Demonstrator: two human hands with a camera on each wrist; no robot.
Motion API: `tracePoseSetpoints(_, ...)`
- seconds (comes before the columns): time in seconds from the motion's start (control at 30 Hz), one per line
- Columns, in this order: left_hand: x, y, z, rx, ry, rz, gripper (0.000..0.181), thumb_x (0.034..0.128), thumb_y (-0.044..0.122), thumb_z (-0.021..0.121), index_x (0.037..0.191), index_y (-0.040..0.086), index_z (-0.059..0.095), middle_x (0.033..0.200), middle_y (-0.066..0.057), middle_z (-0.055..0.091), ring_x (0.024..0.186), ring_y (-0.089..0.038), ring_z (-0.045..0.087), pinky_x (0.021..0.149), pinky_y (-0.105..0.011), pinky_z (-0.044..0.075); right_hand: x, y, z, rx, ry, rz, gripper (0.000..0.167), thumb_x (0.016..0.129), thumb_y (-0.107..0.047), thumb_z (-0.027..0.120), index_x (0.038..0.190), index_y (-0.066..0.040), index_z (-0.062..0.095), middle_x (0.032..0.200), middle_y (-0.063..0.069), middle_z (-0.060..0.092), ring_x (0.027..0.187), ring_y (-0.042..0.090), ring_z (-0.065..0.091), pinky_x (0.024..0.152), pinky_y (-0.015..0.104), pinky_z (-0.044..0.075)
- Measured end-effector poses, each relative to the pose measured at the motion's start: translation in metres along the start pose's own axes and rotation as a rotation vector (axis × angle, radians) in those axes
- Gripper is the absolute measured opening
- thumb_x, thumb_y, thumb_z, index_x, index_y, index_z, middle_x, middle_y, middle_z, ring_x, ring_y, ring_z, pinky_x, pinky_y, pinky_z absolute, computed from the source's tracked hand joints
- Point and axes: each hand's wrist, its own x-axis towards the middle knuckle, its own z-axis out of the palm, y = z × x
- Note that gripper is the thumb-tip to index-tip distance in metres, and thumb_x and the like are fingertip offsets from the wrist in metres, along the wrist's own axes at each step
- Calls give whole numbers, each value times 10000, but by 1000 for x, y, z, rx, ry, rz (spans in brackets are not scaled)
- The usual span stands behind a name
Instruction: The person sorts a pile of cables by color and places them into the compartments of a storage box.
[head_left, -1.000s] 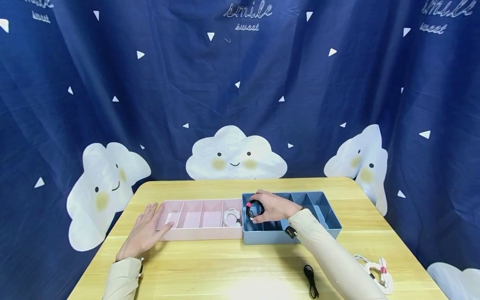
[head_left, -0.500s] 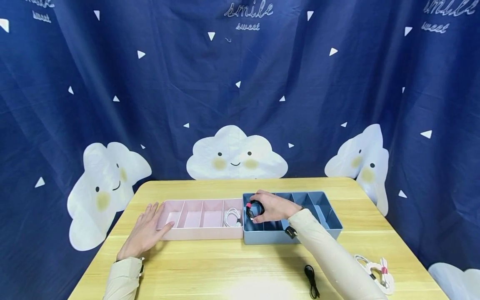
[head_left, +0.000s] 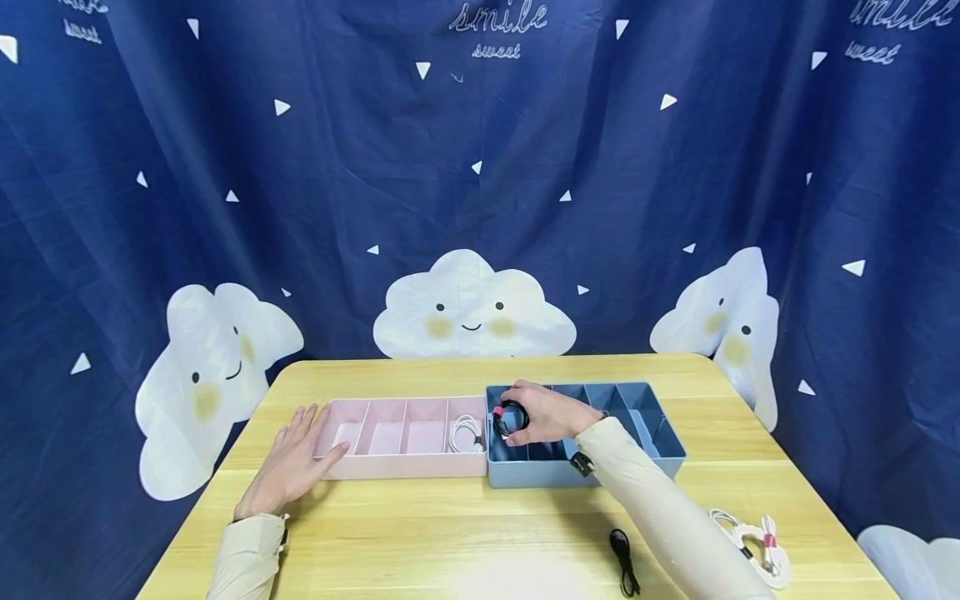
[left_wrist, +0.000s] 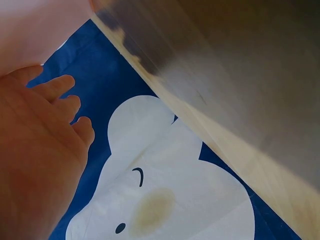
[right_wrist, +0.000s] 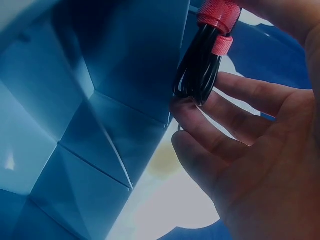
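My right hand holds a coiled black cable over the leftmost compartment of the blue divided box. In the right wrist view a red strap binds the black coil, with the fingers against it. My left hand lies on the left end of the pink divided box, fingers extended and thumb at its front rim. The left wrist view shows those fingers beside the pink wall. A coiled white cable sits in the pink box's rightmost compartment.
Both boxes stand end to end on the wooden table. A black cable lies near the front, by the right forearm. White cables, one with a red strap, lie at the right. A blue cloud-print curtain hangs behind.
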Motion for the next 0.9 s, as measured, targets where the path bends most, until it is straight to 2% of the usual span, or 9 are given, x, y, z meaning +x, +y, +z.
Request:
tracePoseSetpoints(0.17, 0, -1, 1, 5, 0, 2, 896, 1014, 617, 504, 1633, 22, 251, 1665, -342, 225, 1560, -549, 147, 1215, -733, 154, 1, 1, 0, -7, -7, 6, 705, 882, -363, 819, 1465, -71, 554, 1416, 89, 570, 1100, 178, 583, 984, 402, 549)
tracePoseSetpoints(0.3, 1, -1, 2, 5, 1, 5, 896, 1014, 617, 503, 1634, 21, 249, 1664, -343, 227, 1559, -550, 153, 1212, -733, 163, 0, 1, -1, -8, -25, 16, 723, 909, -366, 796, 1500, -58, 516, 1517, 121, 518, 1293, 254, 567, 1100, 449, 509)
tracePoseSetpoints(0.4, 2, -2, 2, 5, 3, 8, 896, 1014, 614, 506, 1634, 21, 247, 1666, -343, 223, 1560, -550, 151, 1217, -729, 161, -1, 1, -3, 4, -38, 35, 732, 932, -359, 776, 1528, -51, 483, 1607, 155, 440, 1456, 313, 473, 1187, 499, 440)
tracePoseSetpoints(0.47, 2, -2, 2, 7, 6, 10, 895, 1015, 612, 506, 1634, 20, 247, 1664, -344, 228, 1559, -551, 152, 1218, -727, 160, -1, 1, -3, 14, -42, 43, 730, 941, -354, 767, 1535, -47, 472, 1634, 168, 407, 1500, 335, 428, 1208, 521, 413)
tracePoseSetpoints(0.9, 1, -1, 1, 8, -4, -1, 899, 1016, 624, 494, 1639, 30, 236, 1668, -336, 225, 1564, -543, 144, 1219, -726, 161, 0, 2, -2, 10, -39, 43, 712, 944, -358, 763, 1521, -42, 490, 1615, 164, 437, 1477, 332, 459, 1190, 527, 432)
